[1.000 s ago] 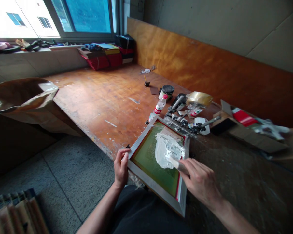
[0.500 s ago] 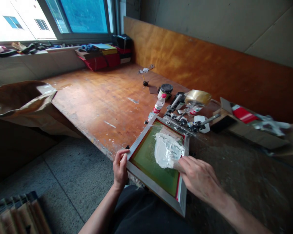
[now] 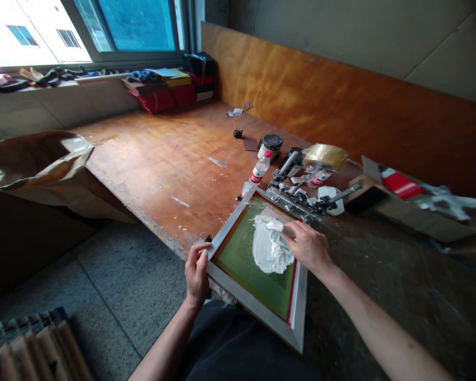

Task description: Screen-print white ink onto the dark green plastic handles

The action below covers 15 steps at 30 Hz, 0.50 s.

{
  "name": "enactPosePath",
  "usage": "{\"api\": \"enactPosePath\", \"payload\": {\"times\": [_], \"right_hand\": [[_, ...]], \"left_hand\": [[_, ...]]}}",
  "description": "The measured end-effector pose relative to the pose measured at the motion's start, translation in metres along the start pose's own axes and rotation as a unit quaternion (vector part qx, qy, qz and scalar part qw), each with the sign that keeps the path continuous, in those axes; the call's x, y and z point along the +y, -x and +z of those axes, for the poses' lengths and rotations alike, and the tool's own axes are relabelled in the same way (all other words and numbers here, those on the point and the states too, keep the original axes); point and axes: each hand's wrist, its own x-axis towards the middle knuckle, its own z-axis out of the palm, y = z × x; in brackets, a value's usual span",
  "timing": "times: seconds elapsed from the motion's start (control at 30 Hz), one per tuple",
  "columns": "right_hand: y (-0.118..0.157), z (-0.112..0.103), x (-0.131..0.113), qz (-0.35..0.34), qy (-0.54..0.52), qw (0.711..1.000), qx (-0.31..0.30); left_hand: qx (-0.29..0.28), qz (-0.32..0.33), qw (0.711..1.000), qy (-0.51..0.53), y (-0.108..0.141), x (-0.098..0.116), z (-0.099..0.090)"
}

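A screen-printing frame [image 3: 257, 323] with a grey metal rim and green mesh [image 3: 238, 259] sits at the table's near edge, held at its far end by metal clamps [image 3: 299, 198]. Thick white paste [image 3: 267, 254] is spread over the mesh's right middle. My left hand [image 3: 197, 272] is closed around the frame's left rim, thumb on top. Over the far part of the paste, my right hand [image 3: 307, 246] pinches a small scraper [image 3: 277, 226]; its end is coated white and its grip is mostly hidden by the fingers.
Behind the frame stand a red-capped bottle [image 3: 261, 168], a black-lidded jar [image 3: 270, 145] and a roll of tape [image 3: 325, 155]. An open carton [image 3: 412, 211] lies at right. At left is a large paper bag [image 3: 55, 185]; red bundles [image 3: 154, 100] lie by the window.
My right hand has moved away from me with the scraper, from the near edge of the paste to its far part. My left hand stays on the rim.
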Motion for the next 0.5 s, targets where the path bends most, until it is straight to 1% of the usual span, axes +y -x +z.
{"api": "enactPosePath", "payload": {"times": [0.1, 0.2, 0.4, 0.5], "right_hand": [[0.000, 0.007, -0.001, -0.008, 0.021, 1.000, -0.015], [0.007, 0.007, -0.004, -0.016, 0.032, 0.999, -0.027], [0.032, -0.003, -0.013, -0.030, 0.017, 0.999, -0.042], [0.038, -0.010, -0.020, -0.021, 0.014, 0.998, -0.051]], "left_hand": [[0.001, -0.003, 1.000, -0.002, 0.000, 0.000, 0.000], [0.004, -0.002, 1.000, 0.001, 0.000, 0.001, 0.001], [0.014, -0.008, 1.000, -0.003, 0.000, 0.007, 0.004], [0.016, -0.009, 1.000, 0.000, 0.000, 0.009, 0.004]]}}
